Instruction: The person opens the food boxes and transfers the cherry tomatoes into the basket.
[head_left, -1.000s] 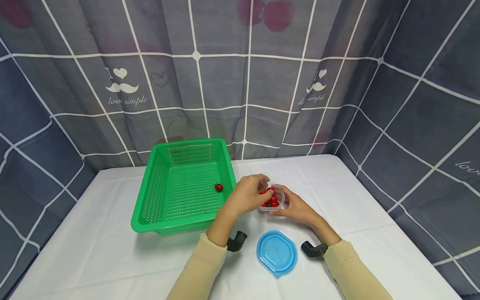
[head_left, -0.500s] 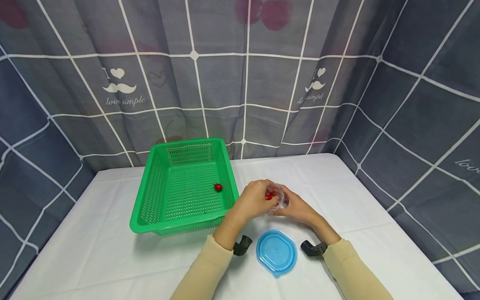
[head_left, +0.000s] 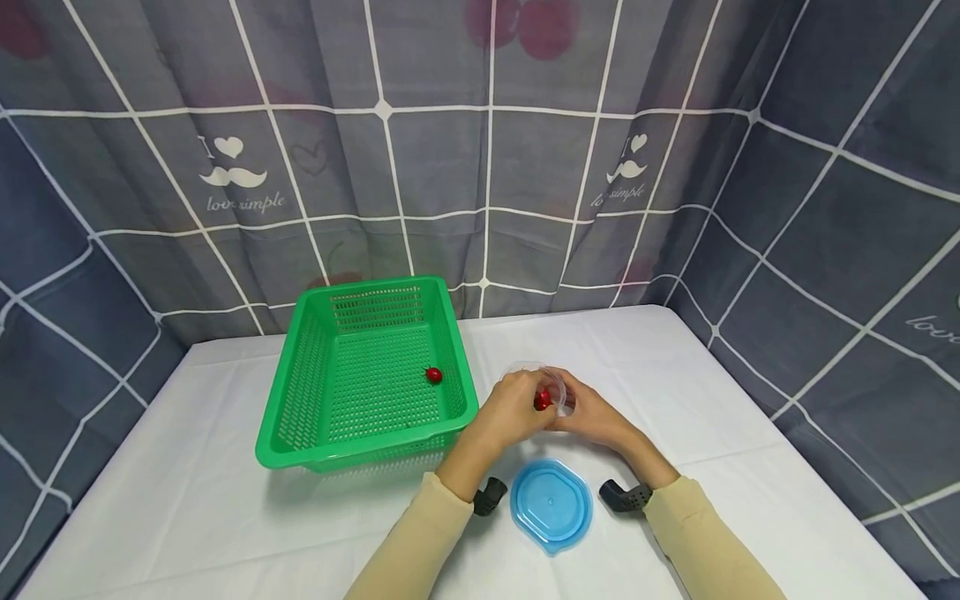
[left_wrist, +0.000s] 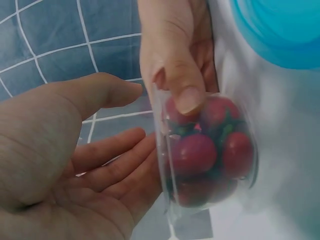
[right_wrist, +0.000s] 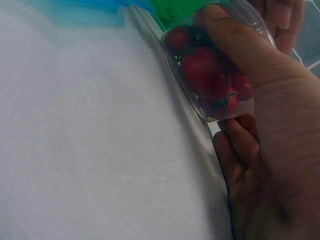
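A small clear plastic container [left_wrist: 248,185] holds several red cherry tomatoes [left_wrist: 195,152] with green stems. My right hand [head_left: 596,412] grips it from the right side, thumb over its wall near the rim. At the container's mouth is my left hand [head_left: 512,410], its fingers loosely bent and the thumb apart from them; nothing shows between them in the left wrist view. Those fingers reach the rim, and whether they touch it I cannot tell. In the head view the left hand hides much of the container. One more cherry tomato [head_left: 433,375] lies in the green basket [head_left: 300,454].
A blue lid [head_left: 551,506] lies on the white tablecloth [head_left: 187,517] between my forearms. The basket stands left of my hands, close to the left one. A grey checked curtain [head_left: 420,167] hangs behind and at both sides of the table.
My left hand has shifted slightly right over the container's mouth, covering more of the tomatoes in the head view. The right hand keeps its hold on the container, and the lid stays put.
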